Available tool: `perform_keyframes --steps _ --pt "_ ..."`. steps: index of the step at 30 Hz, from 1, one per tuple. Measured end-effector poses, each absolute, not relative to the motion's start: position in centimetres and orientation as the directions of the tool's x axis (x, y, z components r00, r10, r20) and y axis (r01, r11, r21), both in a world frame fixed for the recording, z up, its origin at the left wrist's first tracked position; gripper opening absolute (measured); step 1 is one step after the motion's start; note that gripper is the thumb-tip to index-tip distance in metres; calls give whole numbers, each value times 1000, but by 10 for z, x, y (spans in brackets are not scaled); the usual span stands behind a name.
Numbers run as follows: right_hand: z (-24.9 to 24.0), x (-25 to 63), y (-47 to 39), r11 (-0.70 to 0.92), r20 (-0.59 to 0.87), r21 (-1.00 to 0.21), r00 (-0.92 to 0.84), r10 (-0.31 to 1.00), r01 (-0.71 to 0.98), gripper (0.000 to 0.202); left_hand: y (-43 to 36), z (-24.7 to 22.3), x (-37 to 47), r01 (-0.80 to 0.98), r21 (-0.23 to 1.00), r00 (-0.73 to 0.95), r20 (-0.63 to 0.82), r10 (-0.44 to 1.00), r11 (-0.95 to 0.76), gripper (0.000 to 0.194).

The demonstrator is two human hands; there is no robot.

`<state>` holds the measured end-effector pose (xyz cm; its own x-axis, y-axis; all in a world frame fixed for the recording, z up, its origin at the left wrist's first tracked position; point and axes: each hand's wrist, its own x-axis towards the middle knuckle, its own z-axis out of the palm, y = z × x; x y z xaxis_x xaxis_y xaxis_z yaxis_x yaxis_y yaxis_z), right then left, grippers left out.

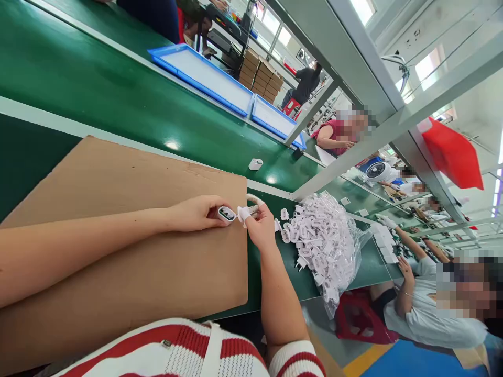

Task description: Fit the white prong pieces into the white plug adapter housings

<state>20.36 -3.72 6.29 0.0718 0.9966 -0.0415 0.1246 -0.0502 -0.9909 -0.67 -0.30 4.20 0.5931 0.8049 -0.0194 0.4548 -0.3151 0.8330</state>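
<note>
Pinching a white casing (227, 214), left fingers (215, 222) curl nearly closed.

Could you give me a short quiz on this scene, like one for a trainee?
1. What lies under the left hand, which holds a white casing?
a) a red stool
b) a cardboard sheet
c) a fan
2. True or false: the right hand holds nothing.
3. Fill in: the far trays have ____ rims.

Key: 1 b; 2 false, it holds a white part; 3 blue.
</note>
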Motion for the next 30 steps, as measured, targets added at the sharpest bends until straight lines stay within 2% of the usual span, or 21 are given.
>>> perform_keyframes --steps 3,6,7,9,11,13,15,17,24,30 --pt "67 207 -39 -73 -73 -988 10 997 138 39 -3 28 -2 451 830 526 50 849 -329 58" --pt "73 209 -43 -49 -55 -992 -51 997 116 44 -2 23 0 419 838 523 92 847 -349 60" --pt "75 209 -45 -8 -15 -988 -43 999 157 41 -2 22 0 412 841 528 92 844 -350 57" --pt "76 209 -49 114 119 -926 -9 993 359 27 -1 22 -1 413 842 531 87 843 -348 51" --pt "74 207 -52 252 292 -749 -37 956 613 16 0 21 -1 417 839 531 87 843 -349 48" --pt "69 205 -52 360 396 -518 -155 905 776 15 0 20 -1 414 837 535 93 839 -357 46" --pt "64 202 -49 423 409 -348 -270 872 837 21 1 20 0 415 833 541 98 836 -365 44" --pt "60 201 -46 450 383 -260 -337 860 854 26 1 19 0 416 831 540 101 835 -370 43" --pt "61 203 -44 506 442 -264 -363 820 821 29 2 21 0 427 830 534 89 841 -359 40" --pt "60 201 -40 527 376 -203 -431 820 825 29 3 18 1 420 836 527 92 845 -353 39"
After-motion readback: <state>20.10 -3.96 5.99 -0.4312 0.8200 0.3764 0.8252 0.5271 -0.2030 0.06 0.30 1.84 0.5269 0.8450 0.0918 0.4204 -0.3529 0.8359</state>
